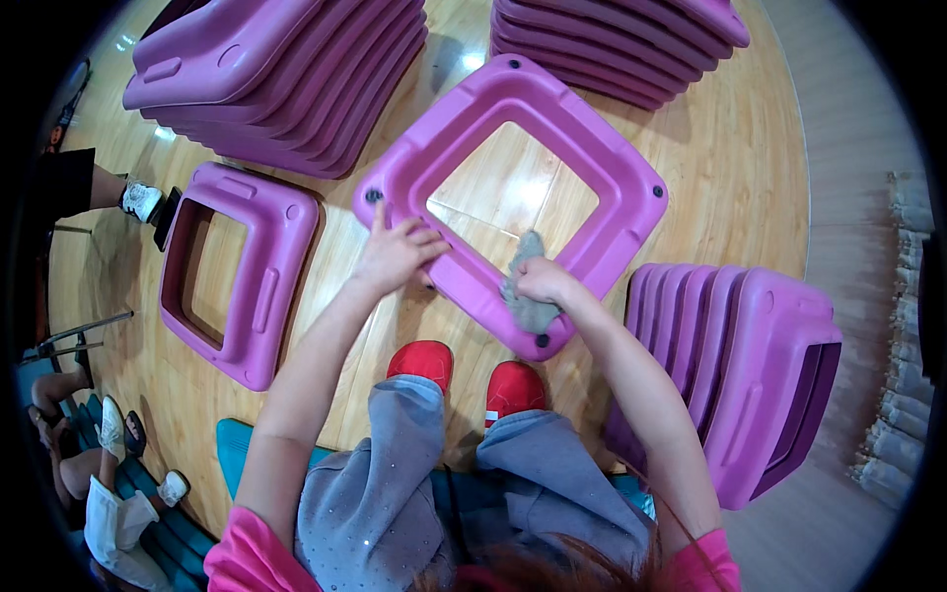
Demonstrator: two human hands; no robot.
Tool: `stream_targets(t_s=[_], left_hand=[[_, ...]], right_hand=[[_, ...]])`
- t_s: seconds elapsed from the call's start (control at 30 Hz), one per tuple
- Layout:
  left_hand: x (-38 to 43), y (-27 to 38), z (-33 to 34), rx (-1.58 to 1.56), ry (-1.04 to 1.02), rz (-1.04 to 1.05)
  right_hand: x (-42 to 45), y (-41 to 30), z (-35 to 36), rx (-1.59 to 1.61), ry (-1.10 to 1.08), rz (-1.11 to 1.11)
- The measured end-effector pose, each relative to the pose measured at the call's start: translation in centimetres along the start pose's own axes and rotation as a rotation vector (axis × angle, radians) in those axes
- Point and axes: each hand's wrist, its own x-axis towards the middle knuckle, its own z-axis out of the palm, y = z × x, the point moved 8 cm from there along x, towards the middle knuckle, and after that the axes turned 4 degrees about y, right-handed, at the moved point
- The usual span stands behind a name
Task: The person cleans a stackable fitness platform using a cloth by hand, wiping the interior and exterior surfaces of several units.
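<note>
Before me a purple plastic frame (621, 159), square with a large opening, shows its hollow underside, with a dark round pad near each corner. My left hand (399, 248) rests on its left side, one finger by the pad at the left corner and the others spread over the rim. A grey-green cloth (534, 314) is bunched in my right hand (546, 280) and lies against the rim near the corner closest to me. Part of the cloth hangs into the opening. Whether the frame touches the floor all round, I cannot tell.
Stacks of like purple frames stand at the far left (296, 96), far right (614, 44) and near right (732, 370). A single frame (277, 222) lies at left on the wooden floor (740, 185). Seated people (122, 510) are at the left edge. A teal seat (235, 444) is beneath me.
</note>
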Motion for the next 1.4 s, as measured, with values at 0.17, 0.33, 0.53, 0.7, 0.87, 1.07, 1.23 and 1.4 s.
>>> stream_targets(t_s=[0.17,0.33,0.53,0.7,0.87,1.07,1.23,1.4], left_hand=[[0.8,-3.4,-1.9,0.075,0.014,-0.176],[-3.6,-1.9,1.6,-0.352,0.271,-0.546],[-4.0,5.4,7.7,-1.559,-0.208,-0.905],[-4.4,5.2,6.8,-1.545,-0.148,-0.925],[-4.7,4.8,6.6,-1.515,-0.165,-0.961],[-4.9,1.5,8.0,-1.404,-0.191,-0.915],[-3.9,-0.5,7.5,-1.386,-0.177,-0.874],[-4.3,-1.9,7.4,-1.419,-0.11,-0.893]], right_hand=[[0.0,-1.6,0.1,0.415,0.067,-0.068],[0.1,-3.3,-3.8,0.758,0.111,-0.059],[1.6,-5.1,-0.7,0.471,0.177,-0.205],[2.1,-4.9,1.7,0.37,0.058,-0.167],[2.0,-5.2,2.1,0.067,-0.052,-0.136],[3.3,-7.2,2.2,-0.231,-0.15,-0.23],[5.4,-6.1,2.6,-0.283,-0.115,0.01],[2.4,-8.0,0.5,-0.303,-0.109,0.153]])
